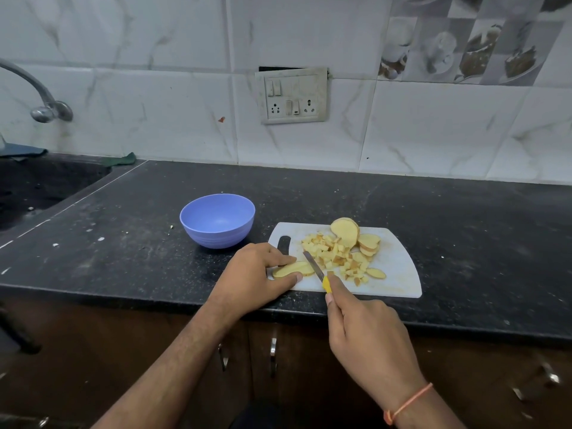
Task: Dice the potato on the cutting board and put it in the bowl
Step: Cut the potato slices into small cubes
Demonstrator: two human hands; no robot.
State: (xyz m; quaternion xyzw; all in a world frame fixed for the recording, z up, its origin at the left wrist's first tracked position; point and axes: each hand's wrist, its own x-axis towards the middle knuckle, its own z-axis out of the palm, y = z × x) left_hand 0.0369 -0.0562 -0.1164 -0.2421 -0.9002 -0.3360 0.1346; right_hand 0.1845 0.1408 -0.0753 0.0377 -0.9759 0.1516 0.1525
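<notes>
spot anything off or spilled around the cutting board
Nothing spilled: the diced potato and slices all lie on the cutting board. Only pale crumbs dot the counter left of the empty bowl.

Bowl (217,220): smooth lilac plastic, slight sheen. Cutting board (399,267): matt white plastic. Counter (402,205): dark speckled stone. Tap (46,103), upper left: polished metal.

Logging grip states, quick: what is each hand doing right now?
Left hand: pinches a potato slice on the cutting board.
Right hand: grips the knife.
</notes>
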